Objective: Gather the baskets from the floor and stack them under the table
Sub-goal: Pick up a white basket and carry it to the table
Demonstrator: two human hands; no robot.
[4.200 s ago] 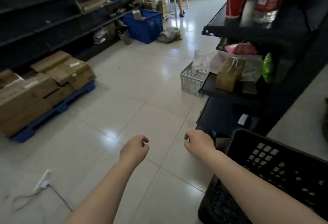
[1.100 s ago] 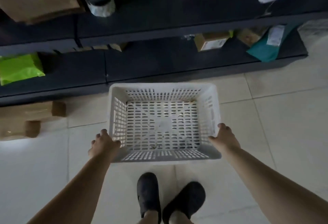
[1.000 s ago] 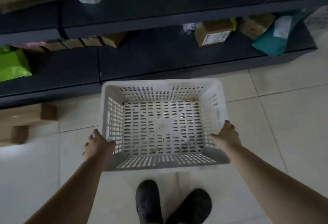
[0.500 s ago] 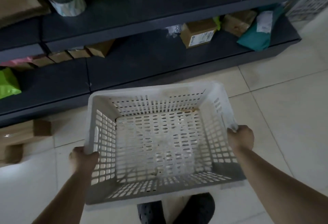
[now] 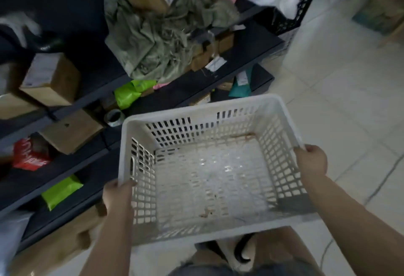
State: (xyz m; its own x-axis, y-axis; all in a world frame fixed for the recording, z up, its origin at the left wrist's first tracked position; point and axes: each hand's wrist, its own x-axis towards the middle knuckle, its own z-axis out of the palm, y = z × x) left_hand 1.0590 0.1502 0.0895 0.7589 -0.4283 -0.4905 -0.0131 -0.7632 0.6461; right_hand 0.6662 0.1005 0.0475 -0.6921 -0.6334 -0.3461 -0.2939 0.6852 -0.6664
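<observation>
I hold a white slotted plastic basket in the air in front of my body, well above the tiled floor. My left hand grips its left rim and my right hand grips its right rim. The basket is empty apart from a few brown specks on its bottom. A black plastic basket with white cloth in it stands at the far end of the shelves, upper right.
Dark shelves run along the left, loaded with cardboard boxes, green bags, a crumpled olive cloth and a tape roll. Pale tiled floor lies open to the right. More boxes sit on the floor at lower left.
I have lifted the white basket off the floor with both hands and stood up. My view has swung up and right along the shelves.
</observation>
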